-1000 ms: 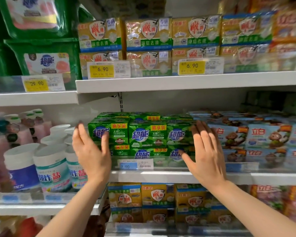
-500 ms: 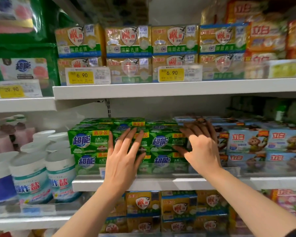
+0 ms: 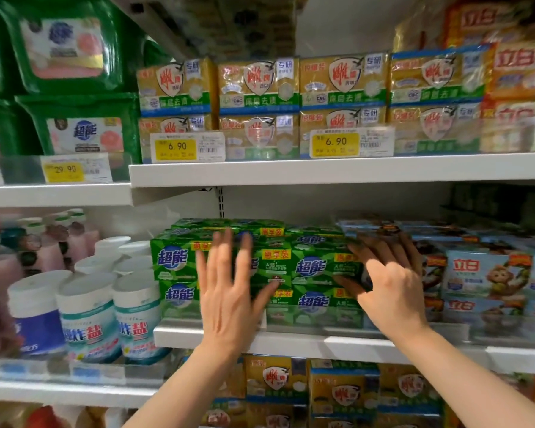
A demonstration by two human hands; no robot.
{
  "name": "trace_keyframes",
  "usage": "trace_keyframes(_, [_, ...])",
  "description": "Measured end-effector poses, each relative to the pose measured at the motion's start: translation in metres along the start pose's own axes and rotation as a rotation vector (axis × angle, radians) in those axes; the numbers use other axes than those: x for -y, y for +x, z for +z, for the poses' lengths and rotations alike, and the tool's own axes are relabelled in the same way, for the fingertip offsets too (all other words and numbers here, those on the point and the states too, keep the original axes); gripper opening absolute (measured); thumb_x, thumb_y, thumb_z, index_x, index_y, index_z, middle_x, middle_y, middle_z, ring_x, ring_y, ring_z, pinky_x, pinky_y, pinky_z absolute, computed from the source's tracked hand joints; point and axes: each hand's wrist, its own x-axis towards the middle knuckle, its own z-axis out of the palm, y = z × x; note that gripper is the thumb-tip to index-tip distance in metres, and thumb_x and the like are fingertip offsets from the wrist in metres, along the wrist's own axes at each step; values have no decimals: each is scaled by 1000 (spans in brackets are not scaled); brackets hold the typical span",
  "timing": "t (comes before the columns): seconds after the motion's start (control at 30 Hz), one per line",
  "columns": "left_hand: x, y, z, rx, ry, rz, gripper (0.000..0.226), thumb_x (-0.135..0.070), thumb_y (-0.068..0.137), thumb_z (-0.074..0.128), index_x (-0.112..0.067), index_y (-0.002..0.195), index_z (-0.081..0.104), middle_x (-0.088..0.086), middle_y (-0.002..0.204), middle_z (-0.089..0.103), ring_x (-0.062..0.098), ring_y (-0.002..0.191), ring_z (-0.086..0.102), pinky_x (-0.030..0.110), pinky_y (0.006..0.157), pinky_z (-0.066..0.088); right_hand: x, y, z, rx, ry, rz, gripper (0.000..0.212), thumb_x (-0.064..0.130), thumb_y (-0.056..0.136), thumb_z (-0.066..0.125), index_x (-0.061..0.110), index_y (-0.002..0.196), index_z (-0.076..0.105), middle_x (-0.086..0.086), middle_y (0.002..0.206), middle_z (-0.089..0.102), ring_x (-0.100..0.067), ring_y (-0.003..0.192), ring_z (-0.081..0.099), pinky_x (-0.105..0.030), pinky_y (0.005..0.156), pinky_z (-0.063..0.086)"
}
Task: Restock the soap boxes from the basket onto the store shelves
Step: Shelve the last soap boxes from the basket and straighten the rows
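Both arms reach up to the middle shelf (image 3: 291, 341). The left hand (image 3: 229, 301) is flat and spread wide, with straight fingers laid over the front of the green soap boxes (image 3: 318, 270). It looks a bit blurry. The right hand (image 3: 389, 288) is at the right end of the green stack. Its fingers bend over the top corner of the boxes and its thumb sits on the front, so it grips that end.

The green soap boxes stand in two rows, one on top of the other, on the white shelf. Just to the right are blue boxes with a monkey picture (image 3: 488, 273). To the left are white tubs with lids (image 3: 87, 313) and pink bottles (image 3: 74, 239). On the shelf above sit yellow soap packs (image 3: 260, 84) with yellow price tags (image 3: 176, 148) that say 6.90. Big green tubs (image 3: 84, 125) are up on the left. More yellow packs (image 3: 275, 381) fill the shelf below.
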Motion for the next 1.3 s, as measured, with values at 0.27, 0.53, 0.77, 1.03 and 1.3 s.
trace_keyframes(0.27, [21, 8, -1, -89, 68, -86, 82, -65, 85, 46, 3, 131, 46, 18, 118, 46, 36, 115, 40, 48, 114, 22, -2, 0, 2, 21, 15, -10, 53, 54, 80, 58, 12, 108, 71, -9, 106, 68, -33, 101, 61, -47, 107, 34])
trace_keyframes(0.53, [19, -2, -5, 71, 14, -87, 77, -55, 96, 36, 2, 147, 30, 15, 155, 30, 29, 146, 23, 47, 116, 26, -3, -2, 3, 43, -25, -29, 54, 54, 83, 53, 10, 111, 70, -13, 111, 67, -38, 103, 60, -50, 107, 33])
trace_keyframes(0.77, [0, -48, -22, 156, -140, -69, 64, -41, 99, 39, -5, 151, 26, 11, 159, 23, 25, 147, 21, 43, 120, 15, 0, -39, -10, 13, -17, -90, 50, 38, 80, 64, 13, 122, 52, -18, 122, 57, -34, 116, 46, -59, 101, 36])
trace_keyframes(1.03, [-35, -142, -39, 271, -236, -48, 49, -22, 89, 59, -3, 134, 50, 12, 138, 50, 29, 132, 42, 50, 115, 27, -2, -142, -33, 214, 58, -134, 64, 46, 90, 50, 11, 142, 42, -13, 147, 40, -28, 138, 34, -52, 116, 20])
trace_keyframes(1.3, [-26, -176, -56, 946, -118, 60, 73, -29, 83, 71, -4, 143, 38, 16, 154, 27, 34, 144, 21, 44, 118, 25, 7, -203, -25, 434, 158, -161, 67, 34, 74, 79, 3, 128, 56, -13, 133, 55, -27, 127, 45, -48, 115, 23])
